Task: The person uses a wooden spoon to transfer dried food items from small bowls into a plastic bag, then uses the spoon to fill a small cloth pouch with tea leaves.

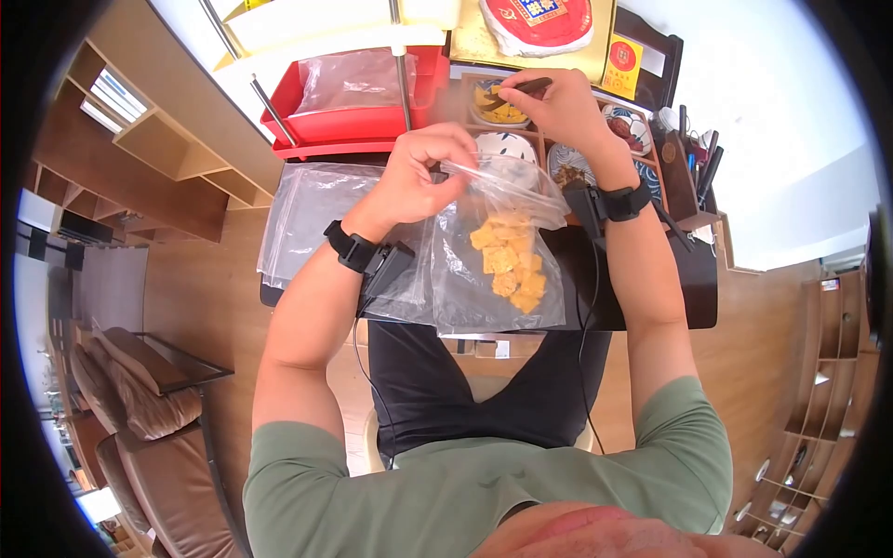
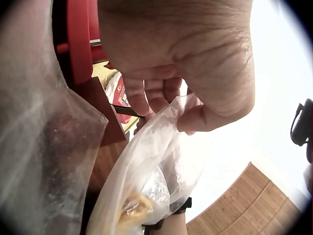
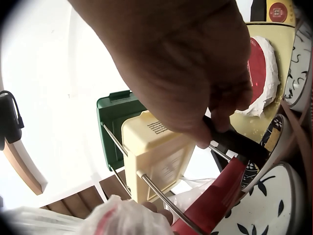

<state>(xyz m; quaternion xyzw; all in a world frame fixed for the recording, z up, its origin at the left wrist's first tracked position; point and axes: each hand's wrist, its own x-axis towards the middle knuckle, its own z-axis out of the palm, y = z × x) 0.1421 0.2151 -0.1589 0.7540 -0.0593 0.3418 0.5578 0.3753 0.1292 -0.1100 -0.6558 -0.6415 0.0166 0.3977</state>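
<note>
Yellow pieces [image 1: 507, 260] are contained in the clear bag [image 1: 456, 293], its mouth edge pinched by the left hand [image 1: 423, 174]. Beyond the bag, dark tongs [image 1: 533, 86] are gripped by the right hand [image 1: 569, 113], nearer the patterned bowl [image 1: 478, 97], their length slanted leftward over it.

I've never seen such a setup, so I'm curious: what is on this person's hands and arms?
Left hand and right hand are gloveless. Each wrist wears a black strap carrying a black device with a thin dark cable. The green sleeves are short, ending above the elbows.
</note>
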